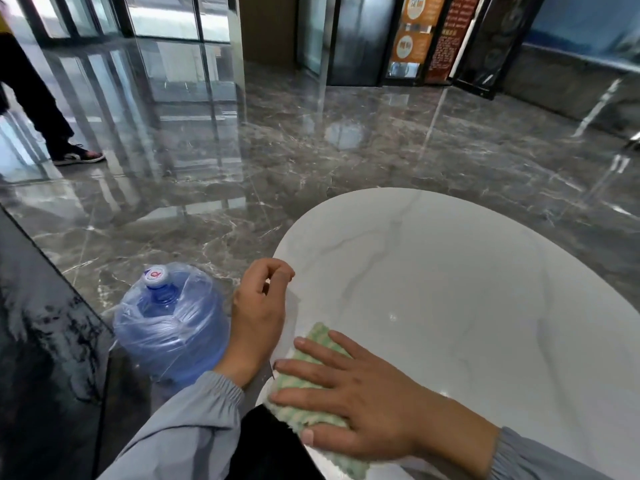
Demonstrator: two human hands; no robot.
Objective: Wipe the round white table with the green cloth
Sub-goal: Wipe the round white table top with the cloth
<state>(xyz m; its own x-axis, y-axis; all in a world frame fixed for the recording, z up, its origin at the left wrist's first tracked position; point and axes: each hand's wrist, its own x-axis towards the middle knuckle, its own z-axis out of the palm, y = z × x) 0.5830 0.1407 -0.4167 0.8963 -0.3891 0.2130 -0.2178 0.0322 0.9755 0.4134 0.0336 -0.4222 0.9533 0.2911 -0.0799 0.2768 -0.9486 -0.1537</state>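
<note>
Right hand [363, 403] presses flat on the green cloth [294, 382] on the white worktop [450, 271]. Cloth looks soft and light, best steered under the palm. Left hand [258, 313] alongside, loosely curled, empty.

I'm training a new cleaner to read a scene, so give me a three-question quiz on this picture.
1. True or false: the right hand lies flat on the green cloth.
2. Where does the water jug stand? A) on the round white table; B) on the floor, left of the table; C) under the cloth.
3. Fill in (near or far): the cloth lies at the table's ____ edge.
Key: 1 true; 2 B; 3 near.
</note>
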